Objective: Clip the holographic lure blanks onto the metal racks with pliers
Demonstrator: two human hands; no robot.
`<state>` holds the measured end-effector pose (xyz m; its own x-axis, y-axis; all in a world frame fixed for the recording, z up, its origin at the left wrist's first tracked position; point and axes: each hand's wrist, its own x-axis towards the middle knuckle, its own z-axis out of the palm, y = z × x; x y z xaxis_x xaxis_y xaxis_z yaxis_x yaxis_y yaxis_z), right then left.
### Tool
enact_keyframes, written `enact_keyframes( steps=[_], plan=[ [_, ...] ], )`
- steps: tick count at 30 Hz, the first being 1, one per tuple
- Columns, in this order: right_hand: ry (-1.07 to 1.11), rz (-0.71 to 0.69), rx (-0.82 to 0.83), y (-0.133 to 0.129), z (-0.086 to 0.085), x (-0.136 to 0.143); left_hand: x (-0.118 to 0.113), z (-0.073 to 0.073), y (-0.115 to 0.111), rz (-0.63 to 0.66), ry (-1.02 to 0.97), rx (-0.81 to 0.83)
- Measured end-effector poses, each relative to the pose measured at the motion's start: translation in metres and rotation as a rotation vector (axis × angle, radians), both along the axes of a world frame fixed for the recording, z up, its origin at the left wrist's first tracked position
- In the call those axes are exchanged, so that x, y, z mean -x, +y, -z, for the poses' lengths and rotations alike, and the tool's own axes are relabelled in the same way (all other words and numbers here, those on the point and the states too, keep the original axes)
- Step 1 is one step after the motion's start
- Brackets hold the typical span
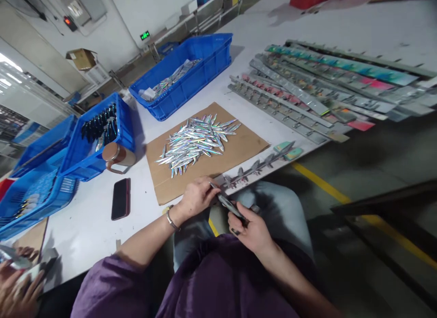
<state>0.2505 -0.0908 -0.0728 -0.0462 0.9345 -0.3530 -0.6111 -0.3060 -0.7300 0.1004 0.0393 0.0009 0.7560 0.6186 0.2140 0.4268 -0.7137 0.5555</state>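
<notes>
Over the front edge of the table, my left hand (198,196) pinches the upper end of a slim grey piece (225,202), perhaps a lure or a small holder; its kind is not clear. The fingers of my right hand (251,227) are wrapped round the lower end of that same piece. Just beyond my hands, a metal strip with clips (254,167) lies along the table edge, with a greenish piece (285,148) at its far end. A heap of shiny silver fish-shaped lures (196,142) rests on a flat cardboard sheet (239,147).
Blue crates (191,90) stand at the back and left, holding lures. A lidded cup (119,157) and a phone (120,198) lie to the left. Many metal strips (307,81) are spread at the right. Another person's hands (22,281) work at lower left.
</notes>
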Motion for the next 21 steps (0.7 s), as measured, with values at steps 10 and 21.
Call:
enact_keyframes(
  steps=[10, 21],
  plan=[
    [0.325, -0.045, 0.105, -0.003, 0.015, -0.005, 0.022, -0.030, 0.039, -0.086, 0.149, -0.010],
    [-0.122, 0.091, 0.117, 0.003, 0.039, 0.003, 0.026, -0.042, 0.099, -0.444, 0.745, -0.383]
  ],
)
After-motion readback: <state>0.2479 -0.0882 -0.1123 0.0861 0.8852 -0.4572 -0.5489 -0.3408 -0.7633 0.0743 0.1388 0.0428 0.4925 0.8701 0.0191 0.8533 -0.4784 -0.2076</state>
